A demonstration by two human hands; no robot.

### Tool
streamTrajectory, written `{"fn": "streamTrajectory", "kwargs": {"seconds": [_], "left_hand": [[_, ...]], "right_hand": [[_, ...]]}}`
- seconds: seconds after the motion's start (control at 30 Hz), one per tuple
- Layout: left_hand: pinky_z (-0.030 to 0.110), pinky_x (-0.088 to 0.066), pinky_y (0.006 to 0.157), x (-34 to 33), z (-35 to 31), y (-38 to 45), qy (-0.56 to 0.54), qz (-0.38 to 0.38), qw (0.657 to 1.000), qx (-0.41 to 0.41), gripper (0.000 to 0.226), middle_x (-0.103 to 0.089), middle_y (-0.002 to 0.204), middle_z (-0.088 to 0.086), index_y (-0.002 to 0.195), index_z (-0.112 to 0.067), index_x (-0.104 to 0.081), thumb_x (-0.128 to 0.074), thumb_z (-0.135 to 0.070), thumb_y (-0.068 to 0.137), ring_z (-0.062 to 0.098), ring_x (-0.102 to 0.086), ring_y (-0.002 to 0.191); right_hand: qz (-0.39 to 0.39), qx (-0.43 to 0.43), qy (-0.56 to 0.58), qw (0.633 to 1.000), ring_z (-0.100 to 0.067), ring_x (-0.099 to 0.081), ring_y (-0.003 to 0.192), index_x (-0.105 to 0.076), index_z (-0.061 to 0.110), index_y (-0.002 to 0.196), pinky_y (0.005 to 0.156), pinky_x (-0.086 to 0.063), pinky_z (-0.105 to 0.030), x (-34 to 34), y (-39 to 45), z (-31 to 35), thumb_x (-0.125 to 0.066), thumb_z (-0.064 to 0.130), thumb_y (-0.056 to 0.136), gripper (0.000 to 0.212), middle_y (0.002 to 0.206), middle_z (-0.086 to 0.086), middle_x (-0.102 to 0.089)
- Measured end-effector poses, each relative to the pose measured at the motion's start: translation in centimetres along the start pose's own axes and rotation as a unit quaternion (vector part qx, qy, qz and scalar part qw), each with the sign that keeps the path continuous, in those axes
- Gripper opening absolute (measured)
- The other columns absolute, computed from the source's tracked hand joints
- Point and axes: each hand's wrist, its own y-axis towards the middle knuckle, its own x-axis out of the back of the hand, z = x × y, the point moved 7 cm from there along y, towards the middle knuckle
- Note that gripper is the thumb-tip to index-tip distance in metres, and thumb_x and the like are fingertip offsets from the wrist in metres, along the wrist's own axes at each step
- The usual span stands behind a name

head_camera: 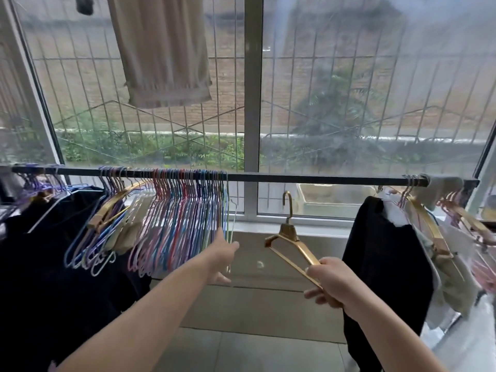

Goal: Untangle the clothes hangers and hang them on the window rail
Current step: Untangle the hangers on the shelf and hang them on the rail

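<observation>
window [375, 89]: large glass panes, white frame, metal grille outside; beige cloth [163, 55] hangs at the top left.
rail [308, 178]: dark round bar, runs level across the window, just below sill height of the view.
dark garment [381, 277]: black fabric, hangs from the right end of the rail beside pale clothes.
coloured hangers [182, 210]: dense pack of thin coated-wire hangers, pink, blue, purple, green, hooked on the left half of the rail; a few gold ones sit among them further left.
gold hanger [291, 241]: flat metallic bars, shiny, curved hook pointing up, tilted; below the rail's bare middle, not hooked on it.
right hand [328, 283]: fingers curled round the gold hanger's lower right arm, thumb on top; firm grip.
left hand [221, 255]: reaches to the right edge of the coloured pack, fingers partly extended at the last wire hangers; blurred, cannot tell whether it pinches one or only touches.
</observation>
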Motion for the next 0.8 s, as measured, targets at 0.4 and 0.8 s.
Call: {"fn": "streamTrajectory", "kwargs": {"seconds": [0.4,0.8], "left_hand": [[0.048,-0.064,0.069,10.3,0.5,-5.2,0.074,-0.053,0.995,-0.042,0.060,-0.041,0.150,0.009,0.158,-0.037,-0.025,-0.048,-0.019,0.106,0.027,-0.068,0.103],[0.053,-0.064,0.071,14.7,3.0,-6.0,0.052,-0.071,0.996,-0.016,0.058,-0.063,0.118,0.012,0.158,-0.030,-0.027,-0.050,-0.019,0.106,0.030,-0.069,0.101]], "right_hand": [[-0.070,0.082,0.082,0.991,-0.027,-0.076,0.072,-0.058,0.003,0.109,0.046,-0.049,-0.028,-7.2,5.8,10.7,-0.053,0.013,0.094,0.019,0.087,-0.012,-0.066],[-0.081,0.078,-0.085,0.990,-0.024,-0.067,0.061,-0.052,0.006,0.109,0.039,-0.047,-0.025,-15.7,9.5,11.3,-0.043,0.013,0.097,0.016,0.091,-0.016,-0.067]]}}
